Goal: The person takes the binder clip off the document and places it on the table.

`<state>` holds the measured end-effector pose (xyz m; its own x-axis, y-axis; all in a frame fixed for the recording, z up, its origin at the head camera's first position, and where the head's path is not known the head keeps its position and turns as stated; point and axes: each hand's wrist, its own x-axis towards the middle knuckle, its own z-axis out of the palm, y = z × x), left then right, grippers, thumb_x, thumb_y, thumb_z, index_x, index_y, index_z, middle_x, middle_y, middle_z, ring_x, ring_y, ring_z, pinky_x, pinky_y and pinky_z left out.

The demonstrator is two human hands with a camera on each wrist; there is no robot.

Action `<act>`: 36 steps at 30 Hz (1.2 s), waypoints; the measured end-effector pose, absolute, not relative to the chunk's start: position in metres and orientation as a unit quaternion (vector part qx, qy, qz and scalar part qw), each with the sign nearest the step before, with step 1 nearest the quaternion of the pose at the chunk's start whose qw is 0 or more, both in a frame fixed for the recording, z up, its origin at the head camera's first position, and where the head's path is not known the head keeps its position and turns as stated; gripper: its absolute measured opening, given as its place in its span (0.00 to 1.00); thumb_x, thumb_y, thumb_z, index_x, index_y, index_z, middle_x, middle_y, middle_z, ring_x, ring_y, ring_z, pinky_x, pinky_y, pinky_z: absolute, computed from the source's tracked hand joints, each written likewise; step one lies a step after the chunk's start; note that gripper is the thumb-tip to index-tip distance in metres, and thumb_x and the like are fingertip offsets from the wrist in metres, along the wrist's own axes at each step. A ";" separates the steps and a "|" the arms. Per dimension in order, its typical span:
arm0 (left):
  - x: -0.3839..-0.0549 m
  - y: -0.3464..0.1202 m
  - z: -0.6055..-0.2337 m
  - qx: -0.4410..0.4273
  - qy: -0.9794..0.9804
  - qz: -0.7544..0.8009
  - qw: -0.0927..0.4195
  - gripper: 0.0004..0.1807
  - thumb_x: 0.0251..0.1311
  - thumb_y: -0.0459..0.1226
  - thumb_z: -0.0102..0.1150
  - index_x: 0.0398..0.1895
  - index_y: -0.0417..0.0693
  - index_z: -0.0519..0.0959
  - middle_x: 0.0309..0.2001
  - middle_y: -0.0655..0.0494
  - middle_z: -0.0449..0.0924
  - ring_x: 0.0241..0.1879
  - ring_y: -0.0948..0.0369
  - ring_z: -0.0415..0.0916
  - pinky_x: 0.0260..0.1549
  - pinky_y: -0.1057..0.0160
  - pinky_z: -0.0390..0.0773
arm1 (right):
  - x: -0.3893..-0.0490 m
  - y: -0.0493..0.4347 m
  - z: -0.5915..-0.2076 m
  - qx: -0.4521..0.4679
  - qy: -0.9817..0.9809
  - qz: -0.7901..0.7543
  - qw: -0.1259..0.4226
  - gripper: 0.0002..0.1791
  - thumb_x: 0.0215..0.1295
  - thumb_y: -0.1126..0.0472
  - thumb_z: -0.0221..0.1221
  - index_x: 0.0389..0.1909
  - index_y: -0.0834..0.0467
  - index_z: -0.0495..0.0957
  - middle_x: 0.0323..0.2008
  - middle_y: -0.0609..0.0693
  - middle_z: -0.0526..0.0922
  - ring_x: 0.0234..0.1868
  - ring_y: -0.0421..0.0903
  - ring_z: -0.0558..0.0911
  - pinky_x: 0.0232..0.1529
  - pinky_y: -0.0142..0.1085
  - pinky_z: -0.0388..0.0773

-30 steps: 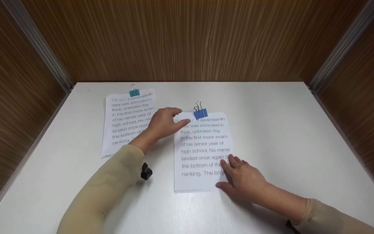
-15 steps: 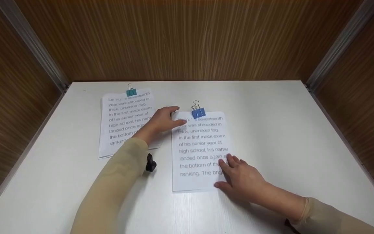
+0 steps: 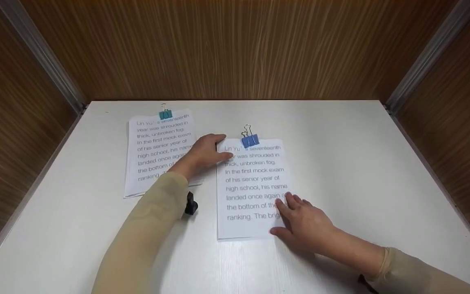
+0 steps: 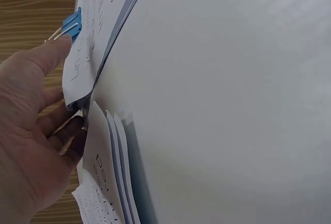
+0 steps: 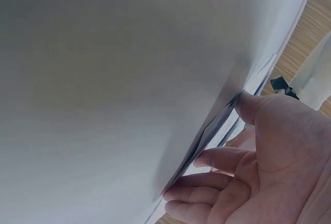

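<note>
A stack of printed sheets lies mid-table with a blue binder clip on its top edge, wire handles pointing away. My left hand is at its upper left corner: the thumb rests on the print and the forefinger reaches past the top edge. In the left wrist view that corner curls up slightly beside the fingers. My right hand lies along the lower right edge, fingertips on the paper and thumb near the bottom corner. The right wrist view shows the fingers extended against the sheets' edge.
A second stack of printed sheets, with a teal binder clip on top, lies to the left, partly under my left arm. The white table meets wood-grain panels at the back and sides.
The left thumb has slid slightly down the page and the left sleeve has swung to the right. The right hand stays at its edge. The camera view has shifted a little.
</note>
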<state>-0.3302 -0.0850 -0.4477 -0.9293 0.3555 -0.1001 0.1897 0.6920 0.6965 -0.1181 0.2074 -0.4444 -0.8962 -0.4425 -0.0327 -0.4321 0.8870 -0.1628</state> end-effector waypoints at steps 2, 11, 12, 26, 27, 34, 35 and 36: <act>-0.329 -0.084 -0.446 0.151 0.908 0.372 0.118 0.44 0.67 0.51 0.70 0.83 0.49 0.64 0.77 0.47 0.67 0.78 0.50 0.62 0.78 0.53 0.56 | -0.118 0.208 -0.444 -0.223 0.971 -0.074 0.035 0.42 0.70 0.40 0.67 0.73 0.66 0.74 0.70 0.74 0.72 0.70 0.70 0.74 0.67 0.61 0.73; -0.325 -0.086 -0.438 0.142 0.872 0.444 0.151 0.43 0.72 0.41 0.66 0.86 0.56 0.58 0.69 0.51 0.77 0.67 0.56 0.74 0.72 0.56 0.66 | -0.117 0.207 -0.443 -0.216 0.973 -0.070 0.044 0.42 0.70 0.40 0.67 0.74 0.65 0.73 0.72 0.73 0.70 0.72 0.69 0.73 0.67 0.61 0.73; -0.325 -0.087 -0.438 0.140 0.866 0.455 0.154 0.42 0.72 0.40 0.65 0.86 0.57 0.58 0.67 0.51 0.79 0.63 0.57 0.76 0.69 0.56 0.70 | -0.117 0.207 -0.443 -0.215 0.973 -0.071 0.044 0.42 0.70 0.40 0.66 0.74 0.65 0.73 0.72 0.73 0.70 0.72 0.69 0.73 0.67 0.62 0.73; -0.330 -0.082 -0.446 0.118 0.727 0.641 0.217 0.39 0.61 0.19 0.53 0.78 0.43 0.70 0.65 0.43 0.82 0.58 0.49 0.83 0.50 0.60 0.84 | -0.119 0.205 -0.443 -0.206 0.974 -0.079 0.054 0.42 0.70 0.41 0.67 0.74 0.65 0.72 0.72 0.73 0.70 0.72 0.70 0.72 0.68 0.62 0.72; -0.330 -0.082 -0.447 0.112 0.724 0.645 0.216 0.40 0.59 0.19 0.52 0.78 0.43 0.70 0.65 0.42 0.82 0.58 0.49 0.84 0.49 0.61 0.84 | -0.119 0.205 -0.443 -0.205 0.974 -0.080 0.055 0.43 0.70 0.41 0.67 0.74 0.65 0.72 0.72 0.73 0.69 0.72 0.70 0.72 0.67 0.63 0.72; -0.332 -0.080 -0.455 0.061 0.705 0.677 0.204 0.42 0.56 0.17 0.53 0.77 0.47 0.73 0.65 0.47 0.82 0.61 0.54 0.81 0.55 0.64 0.80 | -0.118 0.206 -0.442 -0.209 0.973 -0.079 0.052 0.43 0.70 0.40 0.67 0.74 0.66 0.72 0.72 0.73 0.70 0.72 0.70 0.72 0.67 0.62 0.72; -0.332 -0.080 -0.456 0.055 0.703 0.680 0.201 0.42 0.55 0.16 0.54 0.76 0.47 0.74 0.65 0.48 0.82 0.61 0.55 0.81 0.56 0.64 0.79 | -0.118 0.207 -0.442 -0.211 0.973 -0.078 0.052 0.42 0.70 0.40 0.66 0.74 0.66 0.72 0.72 0.73 0.70 0.72 0.70 0.72 0.67 0.62 0.72; -0.332 -0.079 -0.456 0.051 0.701 0.683 0.199 0.42 0.55 0.16 0.54 0.75 0.47 0.75 0.64 0.48 0.83 0.61 0.55 0.81 0.56 0.64 0.79 | -0.118 0.207 -0.442 -0.212 0.973 -0.077 0.052 0.42 0.71 0.40 0.66 0.74 0.66 0.72 0.72 0.73 0.70 0.72 0.70 0.72 0.67 0.62 0.72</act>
